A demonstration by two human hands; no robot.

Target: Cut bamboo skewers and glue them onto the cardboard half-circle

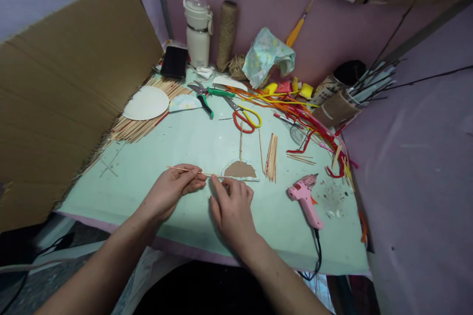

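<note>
Hands with thin stick, green table.
Left hand: pinching thin stick; right hand: fingertips on its far portion; half-round cardboard piece: just beyond right hand.

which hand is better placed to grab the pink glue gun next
Probably the right hand: it is nearer the pink plastic glue gun, and nothing stands between them. The left hand is farther away and pinches a thin wooden stick.
</note>
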